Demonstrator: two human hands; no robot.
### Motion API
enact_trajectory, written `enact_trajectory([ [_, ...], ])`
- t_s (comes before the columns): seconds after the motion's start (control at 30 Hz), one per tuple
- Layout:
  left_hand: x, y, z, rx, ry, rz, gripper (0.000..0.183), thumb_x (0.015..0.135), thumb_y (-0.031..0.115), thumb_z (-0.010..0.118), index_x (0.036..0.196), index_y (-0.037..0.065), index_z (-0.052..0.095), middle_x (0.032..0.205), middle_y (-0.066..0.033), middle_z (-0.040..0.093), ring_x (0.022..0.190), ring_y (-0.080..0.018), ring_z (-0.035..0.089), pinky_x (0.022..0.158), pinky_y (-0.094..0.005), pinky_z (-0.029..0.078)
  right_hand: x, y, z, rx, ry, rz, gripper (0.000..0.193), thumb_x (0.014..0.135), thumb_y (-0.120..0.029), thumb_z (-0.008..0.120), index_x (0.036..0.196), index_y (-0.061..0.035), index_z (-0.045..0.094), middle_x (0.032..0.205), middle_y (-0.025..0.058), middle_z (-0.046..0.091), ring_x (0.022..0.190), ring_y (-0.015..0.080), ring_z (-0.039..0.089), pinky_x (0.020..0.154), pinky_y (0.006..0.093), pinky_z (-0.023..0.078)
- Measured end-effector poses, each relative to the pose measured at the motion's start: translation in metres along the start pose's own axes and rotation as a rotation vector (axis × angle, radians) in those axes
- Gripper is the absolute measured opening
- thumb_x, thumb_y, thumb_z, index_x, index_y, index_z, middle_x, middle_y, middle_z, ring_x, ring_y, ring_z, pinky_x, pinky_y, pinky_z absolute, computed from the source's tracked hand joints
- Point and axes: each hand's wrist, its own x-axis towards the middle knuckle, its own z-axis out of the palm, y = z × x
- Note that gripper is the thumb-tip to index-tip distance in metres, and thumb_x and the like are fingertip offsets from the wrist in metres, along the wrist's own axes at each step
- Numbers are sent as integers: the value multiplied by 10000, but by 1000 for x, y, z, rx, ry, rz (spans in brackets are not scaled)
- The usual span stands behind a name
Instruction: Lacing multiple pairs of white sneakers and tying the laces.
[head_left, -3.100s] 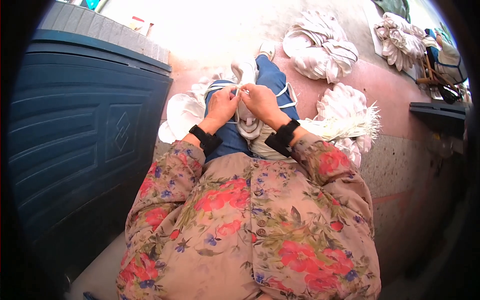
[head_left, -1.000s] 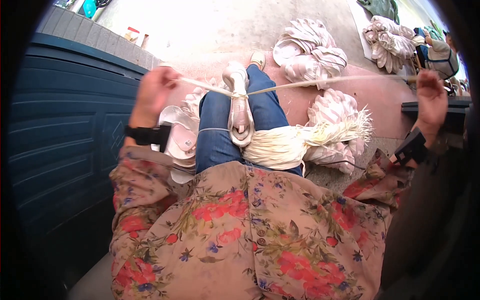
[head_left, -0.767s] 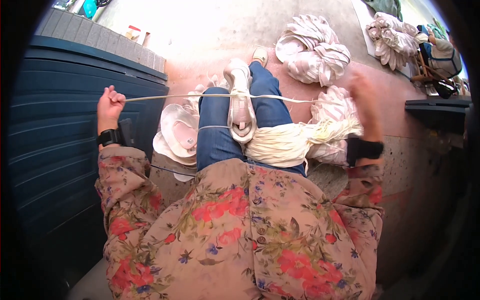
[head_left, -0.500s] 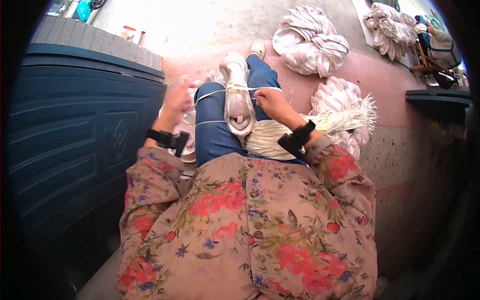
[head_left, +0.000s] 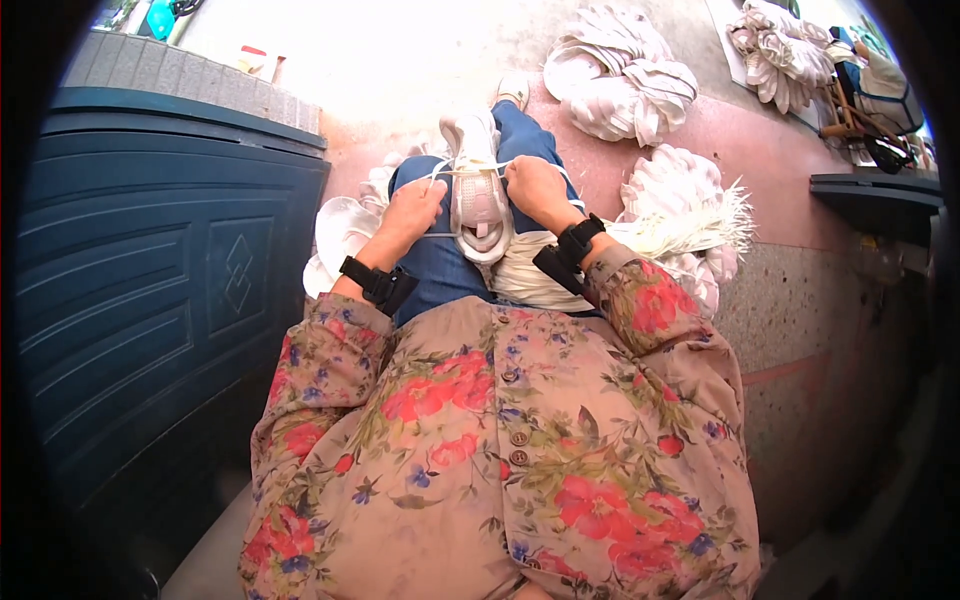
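A pale pink and white shoe upper (head_left: 478, 203) lies lengthwise between my jeans-clad thighs, its heel opening toward me. A cream shoelace (head_left: 483, 167) crosses over it, with its ends running out to both sides. To the left of the shoe, my left hand (head_left: 413, 210) is closed on one end of the lace. My right hand (head_left: 540, 188) grips the other end close to the shoe's right side, fingers curled. On my lap, just right of the heel, rests a thick bundle of cream laces (head_left: 535, 270).
Piles of pale shoe uppers (head_left: 625, 85) lie on the floor ahead. Another heap (head_left: 672, 190) to the right has loose laces (head_left: 715, 225) over it. More uppers (head_left: 345, 235) sit by my left leg. A dark blue panelled door (head_left: 150, 260) stands at left.
My left hand has come in from the left toward the shoe and lower, and now closes on the lace. My right hand has shifted slightly up, staying near the shoe.
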Motion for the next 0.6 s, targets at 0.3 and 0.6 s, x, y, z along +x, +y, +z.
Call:
enact_trajectory([
  [0.3, 7, 6, 3, -330, -113, -17, 191, 840, 218, 534, 831, 34, 585, 645, 24, 504, 541, -42, 433, 477, -172, 341, 20, 23, 29, 124, -191, -103, 184, 680, -131, 543, 725, 25, 629, 716, 193, 600, 710, 337, 600, 658, 393, 470],
  [0.6, 0, -15, 5, -186, 82, 33, 184, 835, 188, 519, 837, 20, 594, 632, 24, 495, 523, -44, 412, 466, -182, 338, -6, -5, 5, -325, 125, -391, 89, 696, -71, 521, 683, -45, 605, 717, 129, 604, 687, 271, 609, 560, 365, 476],
])
